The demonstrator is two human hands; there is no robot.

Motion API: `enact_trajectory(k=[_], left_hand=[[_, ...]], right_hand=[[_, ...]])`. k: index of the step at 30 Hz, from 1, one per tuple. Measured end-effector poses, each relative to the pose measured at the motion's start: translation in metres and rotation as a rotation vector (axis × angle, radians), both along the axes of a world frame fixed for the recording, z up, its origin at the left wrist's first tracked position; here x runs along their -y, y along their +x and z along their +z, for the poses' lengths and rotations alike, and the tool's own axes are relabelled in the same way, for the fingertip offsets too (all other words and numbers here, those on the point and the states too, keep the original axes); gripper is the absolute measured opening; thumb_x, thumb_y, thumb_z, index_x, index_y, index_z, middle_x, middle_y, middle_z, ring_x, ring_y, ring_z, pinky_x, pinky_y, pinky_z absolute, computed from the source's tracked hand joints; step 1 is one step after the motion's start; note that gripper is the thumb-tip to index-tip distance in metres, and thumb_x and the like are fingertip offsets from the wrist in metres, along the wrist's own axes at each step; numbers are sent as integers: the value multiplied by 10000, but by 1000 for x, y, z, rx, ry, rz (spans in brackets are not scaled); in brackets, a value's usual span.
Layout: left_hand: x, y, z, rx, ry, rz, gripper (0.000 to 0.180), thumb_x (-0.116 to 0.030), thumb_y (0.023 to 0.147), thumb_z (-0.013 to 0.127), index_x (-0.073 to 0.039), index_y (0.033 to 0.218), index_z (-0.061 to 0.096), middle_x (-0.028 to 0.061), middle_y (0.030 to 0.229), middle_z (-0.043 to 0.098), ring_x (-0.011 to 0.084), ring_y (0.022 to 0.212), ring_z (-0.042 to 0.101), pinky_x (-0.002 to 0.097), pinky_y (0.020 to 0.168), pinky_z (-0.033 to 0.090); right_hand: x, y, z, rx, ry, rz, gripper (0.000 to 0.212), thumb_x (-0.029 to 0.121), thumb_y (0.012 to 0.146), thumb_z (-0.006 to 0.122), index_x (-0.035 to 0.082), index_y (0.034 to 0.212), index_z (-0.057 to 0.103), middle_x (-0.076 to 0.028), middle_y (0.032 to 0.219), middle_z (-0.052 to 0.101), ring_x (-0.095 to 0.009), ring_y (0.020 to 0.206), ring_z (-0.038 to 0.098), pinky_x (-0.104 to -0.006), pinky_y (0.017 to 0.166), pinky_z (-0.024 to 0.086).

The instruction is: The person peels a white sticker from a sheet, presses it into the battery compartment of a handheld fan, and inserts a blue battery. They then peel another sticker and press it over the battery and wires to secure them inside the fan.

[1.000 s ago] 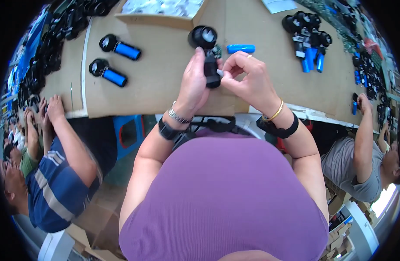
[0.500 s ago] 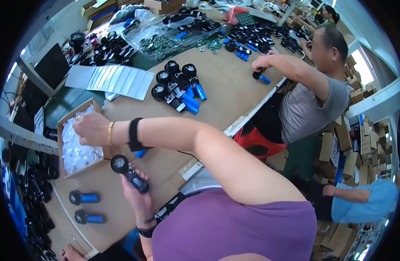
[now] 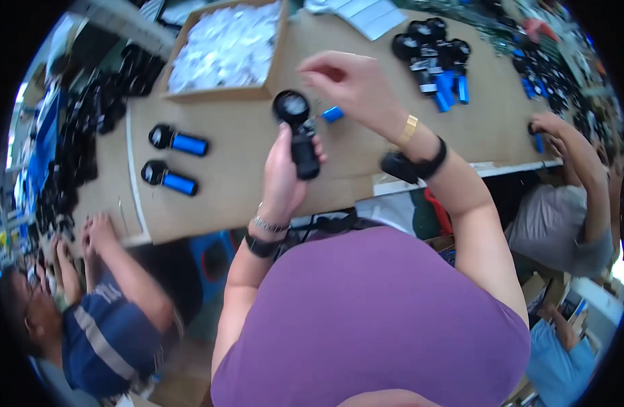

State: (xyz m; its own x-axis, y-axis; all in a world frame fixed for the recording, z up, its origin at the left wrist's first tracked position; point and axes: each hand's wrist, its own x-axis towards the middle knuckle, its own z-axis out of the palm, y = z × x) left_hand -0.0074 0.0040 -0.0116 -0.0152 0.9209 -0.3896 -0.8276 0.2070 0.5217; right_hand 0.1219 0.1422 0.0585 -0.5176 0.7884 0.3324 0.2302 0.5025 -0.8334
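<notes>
My left hand [image 3: 285,166] is wrapped round the handle of a black round-headed device [image 3: 305,152], which looks like a small handheld fan. Its wheel-like head points away from me. Just right of that head, my right hand [image 3: 352,88] hangs above the table with thumb and fingertips drawn together. Whatever may be between them is too small to make out. Behind the device stands a cardboard box [image 3: 268,93] filled with whitish translucent pieces [image 3: 223,51]. A blue cylinder [image 3: 333,114] lies on the table beneath my right hand, partly hidden.
Two similar devices with blue cylinders [image 3: 188,144] lie at the left. A cluster of them [image 3: 430,61] lies at the back right. Black parts [image 3: 118,88] are heaped along the left. Co-workers sit at the left [image 3: 108,325] and right [image 3: 563,217], hands at the table.
My right hand has come away from the box of whitish pieces toward the device in my left hand. The view has turned, so a co-worker on the left now shows.
</notes>
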Motion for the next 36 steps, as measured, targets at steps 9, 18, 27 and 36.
enact_trajectory(k=[9, 18, 27, 36], left_hand=[[5, 2, 10, -99, -34, -14, 457, -426, 1140, 365, -16, 1205, 557, 109, 942, 656, 172, 793, 628, 328, 697, 548], [11, 4, 12, -75, -20, -56, 498, -444, 1140, 322, -17, 1172, 577, 105, 901, 657, 164, 744, 625, 316, 634, 530], [7, 11, 11, -163, -103, -37, 560, -499, 1125, 309, -15, 1122, 589, 99, 857, 651, 165, 666, 611, 313, 605, 528], [8, 14, 17, -236, -106, -31, 684, -612, 1098, 251, -1, 1118, 560, 83, 808, 625, 156, 653, 605, 296, 606, 524]], right_hand=[[47, 37, -35, -11, 109, 94, 204, -9, 909, 704, 40, 1104, 746, -101, 1087, 709, -187, 920, 699, -317, 816, 567], [48, 42, -45, -21, -32, 164, 205, -46, 901, 705, 19, 1092, 740, -103, 1129, 692, -190, 951, 709, -305, 835, 578], [64, 35, -46, -80, -134, 45, 187, -22, 895, 746, 8, 1079, 746, -76, 1006, 721, -153, 890, 722, -273, 795, 593], [76, 28, -41, -23, 54, 22, 164, -21, 877, 754, 28, 1034, 763, -106, 962, 721, -206, 794, 720, -292, 695, 567]])
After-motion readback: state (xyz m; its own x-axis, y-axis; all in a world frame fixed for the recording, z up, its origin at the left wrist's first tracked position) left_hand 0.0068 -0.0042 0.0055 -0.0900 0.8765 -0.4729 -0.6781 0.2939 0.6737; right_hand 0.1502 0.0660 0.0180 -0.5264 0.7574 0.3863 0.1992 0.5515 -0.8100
